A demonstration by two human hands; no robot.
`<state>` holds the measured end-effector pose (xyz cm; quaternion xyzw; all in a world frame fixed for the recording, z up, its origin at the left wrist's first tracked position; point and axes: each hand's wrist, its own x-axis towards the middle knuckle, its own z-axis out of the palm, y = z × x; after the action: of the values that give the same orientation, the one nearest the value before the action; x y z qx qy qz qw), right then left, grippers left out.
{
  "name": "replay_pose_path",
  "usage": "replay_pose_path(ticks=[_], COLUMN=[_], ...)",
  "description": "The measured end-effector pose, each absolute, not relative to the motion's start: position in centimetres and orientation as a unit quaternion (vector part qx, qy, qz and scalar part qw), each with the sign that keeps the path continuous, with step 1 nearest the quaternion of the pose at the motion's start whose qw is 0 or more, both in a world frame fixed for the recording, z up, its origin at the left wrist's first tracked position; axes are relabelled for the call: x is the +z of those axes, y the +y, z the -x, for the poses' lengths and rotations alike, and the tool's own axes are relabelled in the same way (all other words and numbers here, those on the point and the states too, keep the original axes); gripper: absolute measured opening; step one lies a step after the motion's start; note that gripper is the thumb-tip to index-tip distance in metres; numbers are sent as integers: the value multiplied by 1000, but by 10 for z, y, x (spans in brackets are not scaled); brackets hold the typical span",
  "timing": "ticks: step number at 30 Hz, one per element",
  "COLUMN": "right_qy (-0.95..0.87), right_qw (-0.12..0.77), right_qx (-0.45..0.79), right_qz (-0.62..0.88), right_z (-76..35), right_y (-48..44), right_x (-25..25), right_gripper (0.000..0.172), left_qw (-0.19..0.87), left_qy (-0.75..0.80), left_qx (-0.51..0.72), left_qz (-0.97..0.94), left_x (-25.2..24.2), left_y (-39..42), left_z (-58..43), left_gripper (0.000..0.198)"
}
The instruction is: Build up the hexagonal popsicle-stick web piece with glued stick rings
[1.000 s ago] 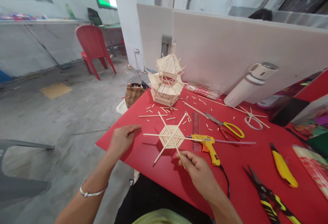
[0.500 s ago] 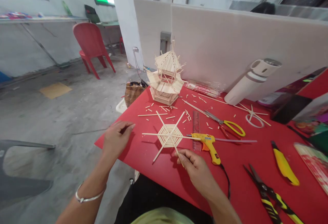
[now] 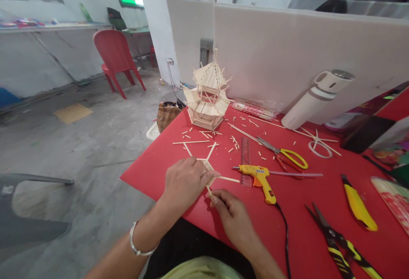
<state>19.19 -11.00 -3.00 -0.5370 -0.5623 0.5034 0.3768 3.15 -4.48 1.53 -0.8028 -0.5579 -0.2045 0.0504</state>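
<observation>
Stick web (image 3: 209,167) over a red table (image 3: 153,168), near the table's close edge; clock positions are taken about the web, with 12 pointing away from the person. The left hand (image 3: 185,183) covers much of it, fingers bent and close together, thumb toward 3 — whether they grip cannot be told. The right hand (image 3: 233,215), at 5, pinches one spoke (image 3: 208,191) between thumb and fingers. At 12, pagoda (image 3: 209,107); at 2, flask (image 3: 313,100); at 3, glue gun (image 3: 259,176) lying across a ruler (image 3: 245,151); at 4, shears (image 3: 331,233) — blades parted.
</observation>
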Motion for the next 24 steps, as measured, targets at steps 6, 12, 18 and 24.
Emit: replay_pose_path(ticks=[6, 12, 18, 24], right_qy=[-554, -543, -575, -655], right_qw=[388, 387, 388, 365], right_qx=[504, 507, 463, 350], right_qz=[537, 546, 552, 561], right_z=[-193, -196, -195, -191], right_y=[-110, -108, -107, -106], right_x=[-34, -37, -32, -30], right_gripper=[27, 31, 29, 28], left_qw=[-45, -133, -144, -65], left_qy=[-531, -528, -543, -575], left_qx=[-213, -338, -344, -304], left_qz=[819, 768, 752, 757], left_x=[17, 26, 24, 19], left_y=[-46, -45, -49, -50], left_z=[-27, -11, -22, -32], left_gripper=[32, 19, 16, 25])
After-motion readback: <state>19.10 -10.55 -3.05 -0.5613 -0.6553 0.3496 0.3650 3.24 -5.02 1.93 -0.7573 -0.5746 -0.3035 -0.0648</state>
